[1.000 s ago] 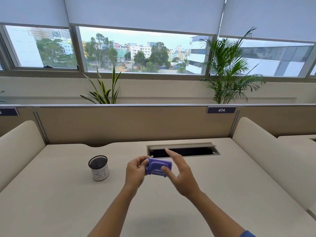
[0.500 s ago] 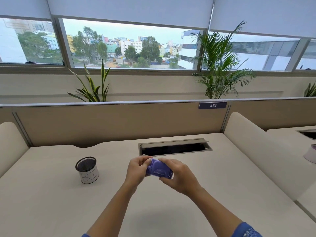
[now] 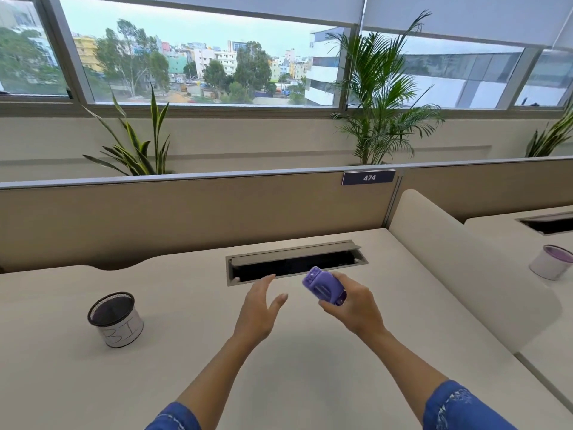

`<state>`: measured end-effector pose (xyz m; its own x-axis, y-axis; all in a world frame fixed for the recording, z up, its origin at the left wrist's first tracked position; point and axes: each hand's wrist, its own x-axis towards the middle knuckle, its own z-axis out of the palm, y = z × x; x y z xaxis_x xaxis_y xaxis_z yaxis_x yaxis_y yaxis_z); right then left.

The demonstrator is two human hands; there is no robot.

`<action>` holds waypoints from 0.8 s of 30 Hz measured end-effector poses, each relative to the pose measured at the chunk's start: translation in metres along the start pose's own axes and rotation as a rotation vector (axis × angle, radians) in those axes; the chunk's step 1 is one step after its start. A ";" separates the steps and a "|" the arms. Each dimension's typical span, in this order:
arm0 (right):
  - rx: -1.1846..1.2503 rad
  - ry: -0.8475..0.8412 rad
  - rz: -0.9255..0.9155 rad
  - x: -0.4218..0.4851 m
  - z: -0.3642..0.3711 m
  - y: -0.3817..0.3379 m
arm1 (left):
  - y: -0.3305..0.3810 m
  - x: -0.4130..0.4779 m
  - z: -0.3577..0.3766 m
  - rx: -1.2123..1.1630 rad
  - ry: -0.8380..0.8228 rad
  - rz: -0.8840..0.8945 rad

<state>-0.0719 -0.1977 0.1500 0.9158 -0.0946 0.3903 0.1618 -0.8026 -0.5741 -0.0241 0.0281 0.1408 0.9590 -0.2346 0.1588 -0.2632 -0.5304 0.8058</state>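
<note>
Right hand (image 3: pixel 356 308) grips the purple device (image 3: pixel 324 285) above the desk (image 3: pixel 186 367), near the cable slot (image 3: pixel 294 265), long axis tilted up-left toward the left hand (image 3: pixel 259 308), which hovers spread, empty, just beside it, not touching.

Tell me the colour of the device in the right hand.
Purple, the small plastic device; head view.

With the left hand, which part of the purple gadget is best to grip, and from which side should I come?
Grip the free upper end of the purple gadget, which points up and left out of the right hand; its lower end is wrapped by that hand's fingers. Come from the left, where the open left hand hovers, probably pinching its sides.
</note>
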 end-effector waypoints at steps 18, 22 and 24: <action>-0.033 0.028 0.635 0.051 0.001 0.188 | -0.092 0.052 0.104 0.567 -0.457 0.022; -0.034 0.036 0.651 0.064 0.002 0.209 | -0.103 0.059 0.118 0.585 -0.455 0.035; -0.035 0.039 0.659 0.069 0.003 0.216 | -0.110 0.060 0.121 0.578 -0.436 0.040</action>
<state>0.0270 -0.3757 0.0506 0.8047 -0.5935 -0.0090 -0.4409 -0.5876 -0.6785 0.0495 -0.0267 -0.0074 0.8503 -0.5024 -0.1570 -0.4263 -0.8323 0.3544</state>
